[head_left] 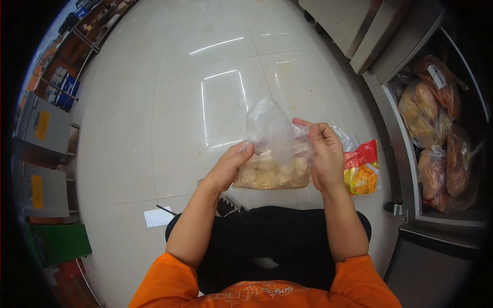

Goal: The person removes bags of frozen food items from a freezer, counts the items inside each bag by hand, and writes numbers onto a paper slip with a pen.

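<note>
Between my two hands is a clear plastic bag (272, 172) with pale, chunky pieces in its lower part. Its upper part stands up, loose and cloudy. My left hand (230, 163) grips the bag's left edge, thumb on top. At the right edge my right hand (324, 154) pinches the plastic near the top of the filled part. A red and yellow printed packet (362, 172) lies on the floor right of my right hand, with some crumpled clear plastic (343, 137) beside it.
An open fridge compartment (387, 110) with several filled bags (423, 110) stands at the right. White paper (158, 217) and a dark pen lie on the tiled floor (179, 128) at lower left. Metal cabinets (46, 120) and a green box (61, 243) line the left.
</note>
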Motion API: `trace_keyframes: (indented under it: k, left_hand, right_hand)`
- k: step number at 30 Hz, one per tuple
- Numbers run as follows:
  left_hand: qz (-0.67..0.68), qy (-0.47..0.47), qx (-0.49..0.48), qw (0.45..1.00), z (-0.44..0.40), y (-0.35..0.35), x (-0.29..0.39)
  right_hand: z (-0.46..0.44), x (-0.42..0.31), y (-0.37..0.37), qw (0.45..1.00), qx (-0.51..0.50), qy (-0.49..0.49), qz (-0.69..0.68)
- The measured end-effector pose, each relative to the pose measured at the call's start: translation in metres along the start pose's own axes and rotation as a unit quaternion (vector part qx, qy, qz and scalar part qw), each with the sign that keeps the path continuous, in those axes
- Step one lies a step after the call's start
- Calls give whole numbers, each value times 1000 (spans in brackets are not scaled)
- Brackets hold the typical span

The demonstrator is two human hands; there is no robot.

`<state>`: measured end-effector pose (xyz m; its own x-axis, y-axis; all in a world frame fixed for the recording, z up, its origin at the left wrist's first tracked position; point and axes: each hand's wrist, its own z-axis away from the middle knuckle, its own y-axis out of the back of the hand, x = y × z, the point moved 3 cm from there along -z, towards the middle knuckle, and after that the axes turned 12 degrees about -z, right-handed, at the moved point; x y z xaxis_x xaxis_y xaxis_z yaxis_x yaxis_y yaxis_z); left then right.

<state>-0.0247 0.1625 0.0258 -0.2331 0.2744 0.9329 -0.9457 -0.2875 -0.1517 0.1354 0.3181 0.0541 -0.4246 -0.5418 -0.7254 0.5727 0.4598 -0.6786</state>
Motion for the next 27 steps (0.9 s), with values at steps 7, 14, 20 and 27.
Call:
trace_keyframes:
  k: [7, 14, 20, 27]
  left_hand:
    - [-8, -58, 1, 998, -6, -20, 0]
    - [-43, -84, 16, 995, -8, -19, -11]
    - [-218, -284, 146, 922, 0, -20, 9]
    - [-250, -378, 205, 868, 28, -12, 41]
  right_hand:
    - [18, -20, -32, 822, -96, 346, 442]
    - [11, -18, -9, 964, 54, 173, 197]
    - [17, -14, -19, 961, 16, 188, 202]
    - [-13, 3, 28, 969, -105, 195, 108]
